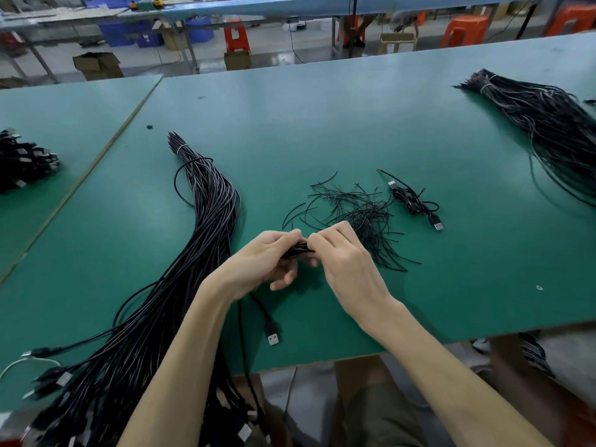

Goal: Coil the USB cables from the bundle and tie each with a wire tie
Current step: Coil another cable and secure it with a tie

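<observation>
A long bundle of black USB cables (206,221) lies on the green table (322,124), running from mid-left down past the near edge. My left hand (267,256) and my right hand (345,253) meet above the table's middle, both closed on a small coiled black cable (298,250), mostly hidden by my fingers. One end of that cable hangs below my left hand with its USB plug (273,335) resting on the table. A loose pile of black wire ties (358,211) lies just behind my right hand.
One coiled, tied cable (416,201) rests right of the ties. A second large cable bundle (548,124) lies at the far right. A heap of coiled cables (22,162) sits at the left edge. Cardboard boxes (361,372) stand under the near edge.
</observation>
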